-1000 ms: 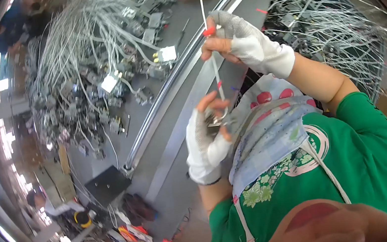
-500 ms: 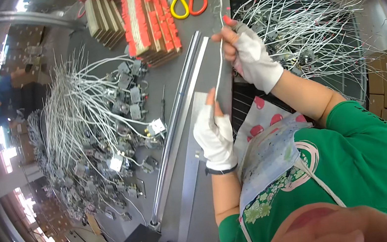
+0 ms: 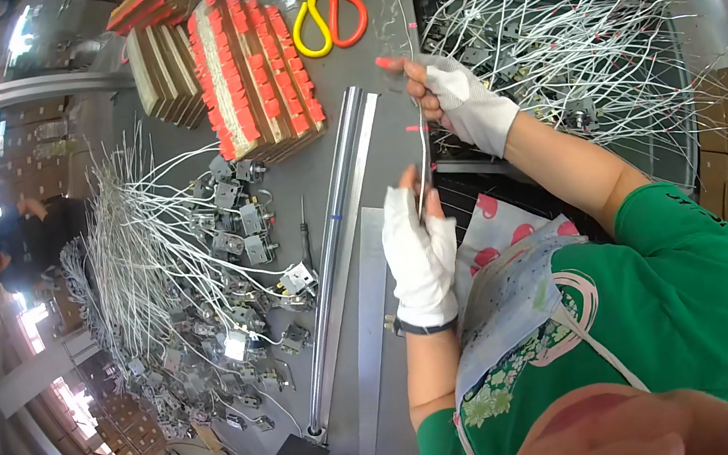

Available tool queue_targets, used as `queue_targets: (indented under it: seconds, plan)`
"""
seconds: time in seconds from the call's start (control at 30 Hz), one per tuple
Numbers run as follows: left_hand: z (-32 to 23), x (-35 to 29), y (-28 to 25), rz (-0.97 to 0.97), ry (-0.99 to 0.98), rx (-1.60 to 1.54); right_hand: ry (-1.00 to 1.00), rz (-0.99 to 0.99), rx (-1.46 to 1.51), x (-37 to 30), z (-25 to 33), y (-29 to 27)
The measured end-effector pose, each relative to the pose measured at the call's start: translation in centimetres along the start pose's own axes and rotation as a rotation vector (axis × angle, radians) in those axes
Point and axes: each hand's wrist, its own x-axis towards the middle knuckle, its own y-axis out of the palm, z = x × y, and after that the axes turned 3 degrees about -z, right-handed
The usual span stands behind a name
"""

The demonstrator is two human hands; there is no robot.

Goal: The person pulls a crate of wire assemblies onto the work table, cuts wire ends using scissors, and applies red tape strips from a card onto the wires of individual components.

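A thin white cable (image 3: pixel 423 145) runs between my two hands, over the table's right edge. My left hand (image 3: pixel 422 266), in a white fingerless glove, grips its lower part with thumb and fingers closed. Higher up, my right hand (image 3: pixel 466 107), gloved the same way, has its fingers curled round the cable. A small red piece (image 3: pixel 384 62) shows at the tip of its stretched index finger. Another red bit (image 3: pixel 415 128) lies at the cable between the hands; I cannot tell whether it is attached. The cable's lower end is hidden by my left hand.
Metal parts with white cables (image 3: pixel 135 205) heap up at left; more fill a grey bin (image 3: pixel 676 77) at right. Blocks edged with red strips (image 3: pixel 252 75) stand beside yellow-and-red-handled scissors (image 3: pixel 330 30). A metal rod (image 3: pixel 333 241) and screwdriver (image 3: pixel 304 236) lie mid-table. Two people are at left.
My right hand has moved slightly left and down, its index finger now pointing left. My left hand has shifted a little right. Both keep hold of the cable, and the whole view has tilted slightly.
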Motion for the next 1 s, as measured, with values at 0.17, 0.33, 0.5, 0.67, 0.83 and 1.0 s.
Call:
queue_targets:
  seconds: [0.17,0.33,0.5,0.67,0.83,1.0]
  plan:
    - [0.9,1.3,2.4,-0.066,0.064,0.022,-0.032,-0.131,-0.223,-1.8,1.6,-0.3]
    - [2.6,0.8,4.0,-0.091,-0.002,0.007,-0.004,-0.22,-0.149,-4.1,-2.0,-3.5]
    - [2.3,0.6,4.4,-0.057,-0.261,-0.338,0.184,-0.099,0.018,-5.0,-2.6,-2.9]
    - [2.6,0.4,4.7,-0.077,-0.349,-0.546,0.169,-0.1,-0.025,-4.9,-2.5,-2.4]
    - [2.2,0.4,4.2,-0.075,-0.103,-0.15,0.22,-0.126,-0.058,-4.9,-2.4,-1.8]
    - [1.0,0.3,3.3,-0.118,0.177,0.142,0.215,-0.099,-0.062,-5.6,-1.4,-0.4]
